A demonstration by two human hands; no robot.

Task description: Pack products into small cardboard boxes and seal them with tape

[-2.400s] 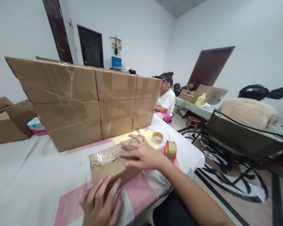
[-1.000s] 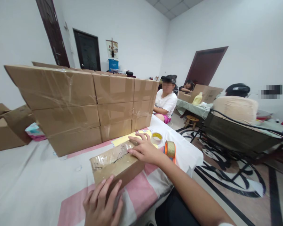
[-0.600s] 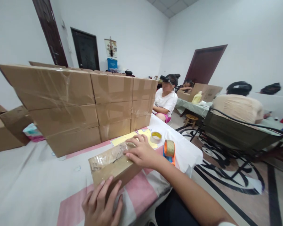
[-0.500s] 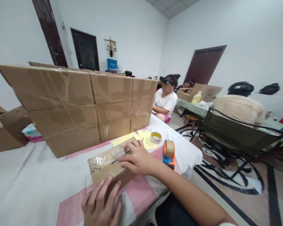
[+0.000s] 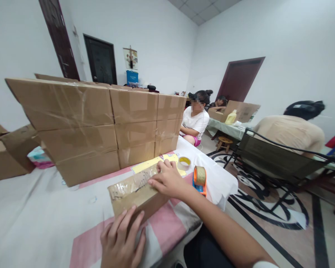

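A small cardboard box (image 5: 145,204) lies on the table before me, with clear, wrinkled tape along its top. My left hand (image 5: 122,236) rests against the box's near left edge, fingers spread. Over the far right end of the top lies my right hand (image 5: 170,180), touching the taped surface with bent fingers and the thumb apart. Its fingertips are partly hidden, and I see nothing held in it. Just right of it are a roll of clear tape (image 5: 184,162) and an orange and blue tape dispenser (image 5: 200,180) loaded with tape.
Stacked cardboard boxes (image 5: 86,137) form a wall behind the small box. An open carton (image 5: 8,156) stands at the left. A person in white (image 5: 195,121) sits beyond the table; another person (image 5: 290,134) sits in a folding chair (image 5: 281,160) at the right.
My right hand has slid right along the box top towards its far end, uncovering more tape. My left hand stays at the near edge. The person in the chair has leaned right.
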